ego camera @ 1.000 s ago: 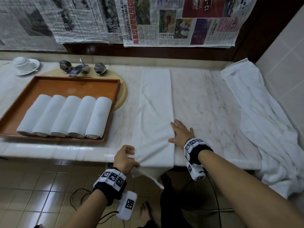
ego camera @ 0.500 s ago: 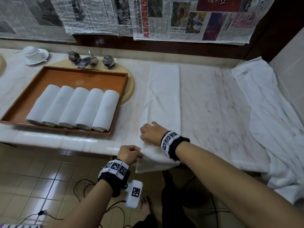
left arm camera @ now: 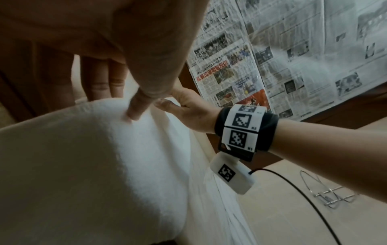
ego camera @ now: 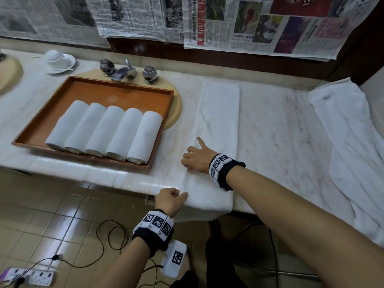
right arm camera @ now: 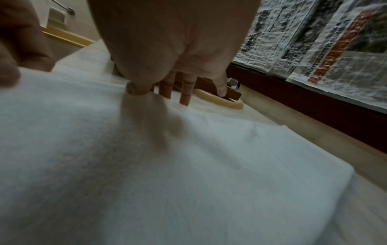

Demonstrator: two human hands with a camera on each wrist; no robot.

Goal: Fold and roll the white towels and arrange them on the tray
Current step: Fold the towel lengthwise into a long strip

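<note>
A long folded white towel lies lengthwise on the marble counter, its near end hanging over the front edge. My left hand grips the near left corner at that edge, thumb on top of the cloth. My right hand presses fingertips onto the towel's left edge a little farther in, one finger stretched out and the thumb held apart. Several rolled white towels lie side by side in the wooden tray to the left.
A heap of loose white towels covers the counter's right end. The tray sits over a beige basin below a metal tap. A cup on a saucer stands at the back left. Cables and a power strip lie on the floor.
My right hand crossed from the towel's right edge to its left edge and then slid farther in. The left hand kept hold of the near corner, and the dangling flap is gone.
</note>
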